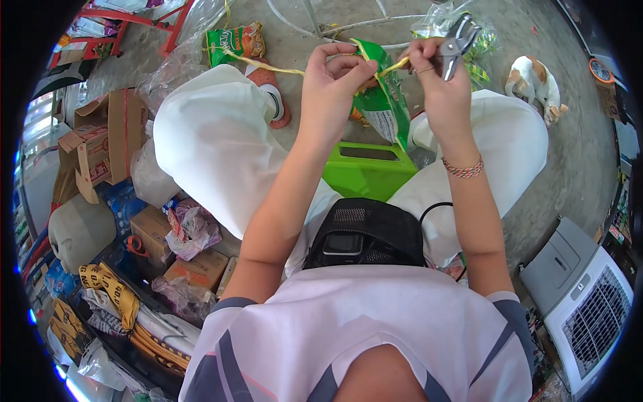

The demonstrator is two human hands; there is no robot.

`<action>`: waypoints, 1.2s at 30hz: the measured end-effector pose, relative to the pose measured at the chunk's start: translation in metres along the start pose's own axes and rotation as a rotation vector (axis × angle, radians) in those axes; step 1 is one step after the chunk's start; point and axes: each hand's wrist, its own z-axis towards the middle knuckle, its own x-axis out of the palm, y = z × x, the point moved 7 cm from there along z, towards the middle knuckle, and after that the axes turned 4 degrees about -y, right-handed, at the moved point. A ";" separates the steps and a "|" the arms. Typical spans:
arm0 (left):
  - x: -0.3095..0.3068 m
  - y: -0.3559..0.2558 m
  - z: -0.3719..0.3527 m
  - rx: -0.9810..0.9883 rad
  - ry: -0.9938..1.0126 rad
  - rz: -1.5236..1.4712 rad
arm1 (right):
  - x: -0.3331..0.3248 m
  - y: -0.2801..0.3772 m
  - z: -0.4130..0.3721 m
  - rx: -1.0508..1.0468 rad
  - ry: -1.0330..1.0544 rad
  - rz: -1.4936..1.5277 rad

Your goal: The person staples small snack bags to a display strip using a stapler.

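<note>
A green snack bag [383,110] hangs between my two hands, with white print on its side. My left hand [333,74] is closed in a pinch at the bag's upper left edge. A yellow string [268,65] runs from another green and orange snack bag [236,44] on the floor to my left hand. My right hand [442,84] pinches a short length of the same yellow string at the bag's right edge. That hand also holds a silver plier-like tool [458,47], its ends pointing up and away from the bag.
A green plastic stool [368,173] stands between my knees. A white and brown dog [536,84] is on the floor at the right. Cardboard boxes [100,151] and plastic bags crowd the left. An air cooler [583,305] stands at the lower right, clear packets [479,67] at the top.
</note>
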 end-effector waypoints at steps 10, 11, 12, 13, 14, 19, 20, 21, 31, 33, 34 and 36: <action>-0.023 -0.019 0.021 0.453 -0.060 0.767 | -0.068 0.017 0.023 0.115 -0.216 0.438; -0.034 -0.018 0.029 0.396 -0.113 0.762 | -0.073 0.020 0.024 0.125 -0.233 0.462; -0.048 -0.018 0.039 0.337 -0.163 0.757 | -0.078 0.022 0.025 0.136 -0.253 0.486; -0.060 -0.016 0.049 0.277 -0.213 0.751 | -0.081 0.026 0.027 0.145 -0.228 0.524; -0.071 -0.015 0.058 0.263 -0.263 0.716 | -0.084 0.028 0.028 0.158 -0.212 0.594; -0.151 0.010 0.115 0.175 -0.526 0.671 | -0.089 0.036 0.033 0.227 -0.069 0.934; -0.166 0.012 0.130 0.195 -0.542 0.773 | -0.090 0.038 0.033 0.238 -0.047 0.981; -0.180 0.012 0.146 0.216 -0.555 0.875 | -0.089 0.040 0.034 0.243 -0.011 1.039; -0.215 -0.069 0.239 0.455 -0.472 1.797 | -0.082 0.062 0.035 0.082 0.268 0.948; -0.139 -0.069 0.212 0.471 0.115 1.671 | -0.068 0.056 0.035 0.122 0.305 0.871; -0.109 -0.050 0.192 0.208 0.383 1.876 | -0.062 0.054 0.035 0.135 0.318 0.847; -0.081 0.004 0.136 -0.393 0.760 1.950 | -0.048 0.050 0.037 0.165 0.356 0.799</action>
